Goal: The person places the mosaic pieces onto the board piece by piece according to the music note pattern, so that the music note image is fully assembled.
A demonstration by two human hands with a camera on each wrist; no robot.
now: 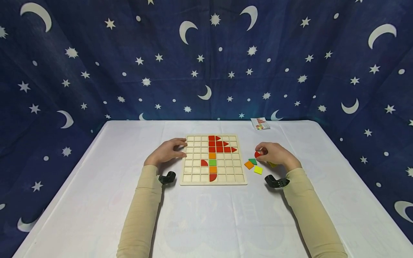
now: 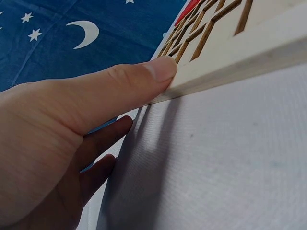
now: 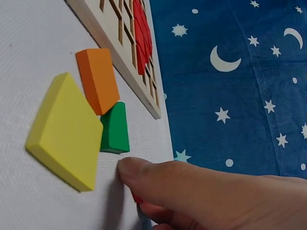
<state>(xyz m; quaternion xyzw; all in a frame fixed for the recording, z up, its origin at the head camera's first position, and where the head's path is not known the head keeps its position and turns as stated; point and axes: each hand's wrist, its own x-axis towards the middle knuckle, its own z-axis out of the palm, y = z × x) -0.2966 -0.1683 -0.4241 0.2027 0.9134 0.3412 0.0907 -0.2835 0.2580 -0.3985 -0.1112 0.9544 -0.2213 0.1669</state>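
A wooden grid board [image 1: 195, 178] lies on the table, holding red squares and triangles, an orange-green-orange column and two red quarter-round pieces. My left hand [image 1: 166, 151] rests at the board's left edge; its thumb [image 2: 129, 81] touches the rim while the other fingers extend past it. To the right of the board, my right hand [image 1: 275, 153] pinches a red piece [image 1: 257, 154], mostly hidden behind the thumb in the right wrist view. Near that hand lie a green piece [image 3: 115, 128], an orange square [image 3: 98, 79] and a yellow square [image 3: 67, 134].
More yellow [image 1: 272, 165] shows partly under my right hand. A small printed pattern card [image 1: 260, 124] lies at the table's back edge. The white-covered table [image 1: 206, 218] is backed by a dark blue curtain [image 1: 167, 39] with moons and stars.
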